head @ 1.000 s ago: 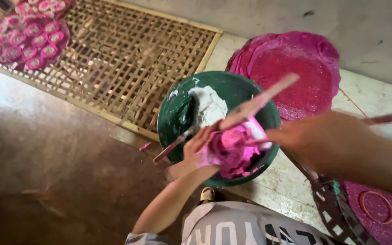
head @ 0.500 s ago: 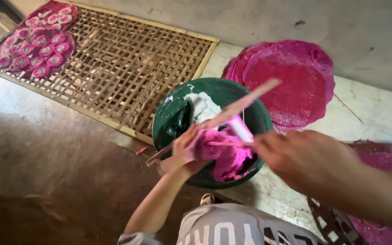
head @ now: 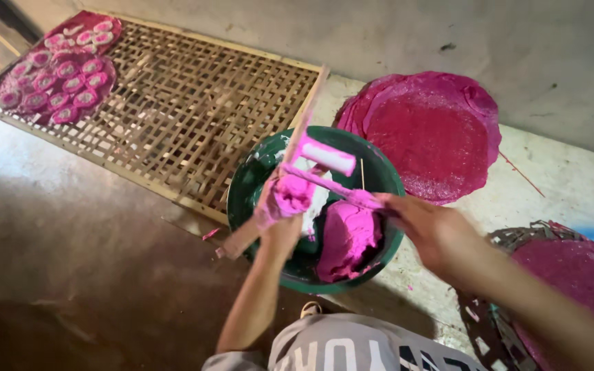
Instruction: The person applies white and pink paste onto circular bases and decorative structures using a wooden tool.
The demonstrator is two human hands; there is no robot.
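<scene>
My left hand [head: 280,216], smeared with pink dough, is closed around a long flat wooden stick [head: 309,117] that slants up over a green bowl [head: 242,192]. A pink and white roll of dough [head: 328,156] sits against the stick above that hand. My right hand [head: 434,230] grips a thin pink-coated stick [head: 324,184] laid across the flat stick. Inside the bowl lie a lump of pink dough [head: 348,237] and some white dough [head: 319,200], partly hidden by my left hand.
A bamboo lattice tray [head: 173,117] lies on the floor to the left, with several pink and white pieces [head: 56,75] at its far corner. A round pink-stained woven tray [head: 434,130] lies behind the bowl, another [head: 572,275] at my right. A grey wall [head: 448,34] runs behind.
The flat stick has swung from pointing right to nearly upright. My right hand came in toward the bowl and laid the thin stick across it. The view shifted right.
</scene>
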